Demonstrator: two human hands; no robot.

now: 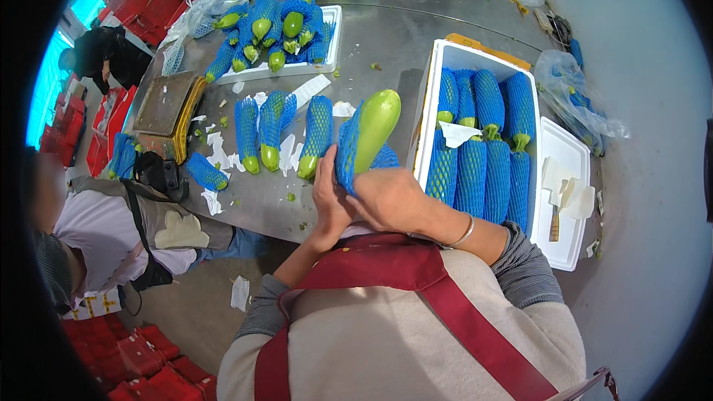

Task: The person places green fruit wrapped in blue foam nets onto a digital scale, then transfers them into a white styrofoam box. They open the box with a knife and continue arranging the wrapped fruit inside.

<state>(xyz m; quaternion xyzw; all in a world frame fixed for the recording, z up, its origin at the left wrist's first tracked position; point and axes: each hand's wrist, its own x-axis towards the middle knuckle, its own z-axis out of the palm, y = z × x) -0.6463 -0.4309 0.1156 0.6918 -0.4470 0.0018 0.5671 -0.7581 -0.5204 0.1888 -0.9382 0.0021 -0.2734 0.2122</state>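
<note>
A green zucchini, partly covered by a blue foam net sleeve, stands tilted before me. My right hand is closed on the sleeve around its lower part. My left hand rests against the sleeve's left side, its grip partly hidden. Just left, a netted zucchini lies on the metal table, with two more netted zucchinis beyond it. On my right, a white foam box holds two rows of netted zucchinis, with a paper scrap on them.
A foam tray heaped with netted zucchinis stands at the back left. A foam lid bearing a wooden-handled tool lies right of the box. Paper scraps litter the metal table. Another person is at the left.
</note>
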